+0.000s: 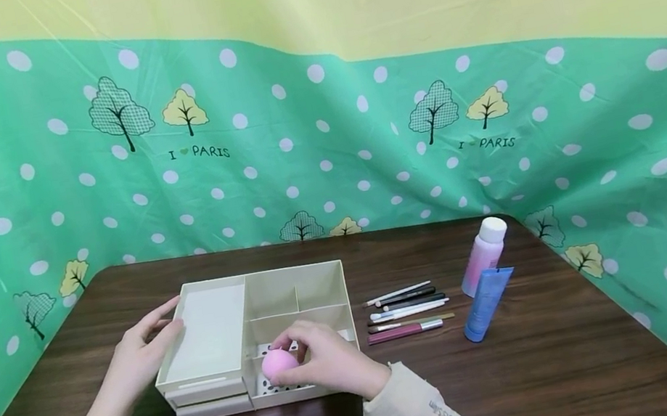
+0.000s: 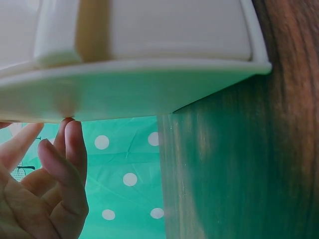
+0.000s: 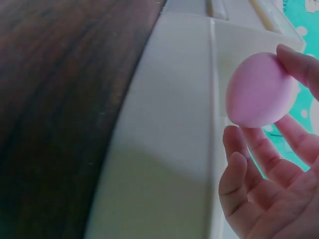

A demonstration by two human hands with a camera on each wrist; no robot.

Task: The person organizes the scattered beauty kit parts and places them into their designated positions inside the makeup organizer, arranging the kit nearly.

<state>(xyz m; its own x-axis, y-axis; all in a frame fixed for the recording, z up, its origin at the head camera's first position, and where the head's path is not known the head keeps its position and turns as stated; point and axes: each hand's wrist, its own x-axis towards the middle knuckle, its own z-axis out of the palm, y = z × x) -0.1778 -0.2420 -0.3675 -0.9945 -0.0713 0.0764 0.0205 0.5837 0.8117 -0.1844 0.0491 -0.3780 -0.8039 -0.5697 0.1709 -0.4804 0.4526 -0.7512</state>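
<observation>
A pink egg-shaped makeup sponge (image 1: 279,364) is pinched between the thumb and fingers of my right hand (image 1: 335,361). It hangs over the front right compartment of a cream desktop organizer (image 1: 208,332). In the right wrist view, the smooth sponge (image 3: 261,90) sits at the fingertips, close to the organizer's front wall (image 3: 159,99). My left hand (image 1: 142,352) touches the organizer's left side, its thumb near the top edge. From the left wrist view, fingertips of that hand (image 2: 60,184) meet the side wall (image 2: 114,97).
Several makeup brushes (image 1: 412,301) and a dark pink tube (image 1: 397,333) lie right of the organizer. Beyond them stand a blue squeeze tube (image 1: 485,307) and a pink bottle with a white cap (image 1: 484,256). A green and yellow curtain (image 1: 318,115) hangs behind the dark wooden table (image 1: 534,380).
</observation>
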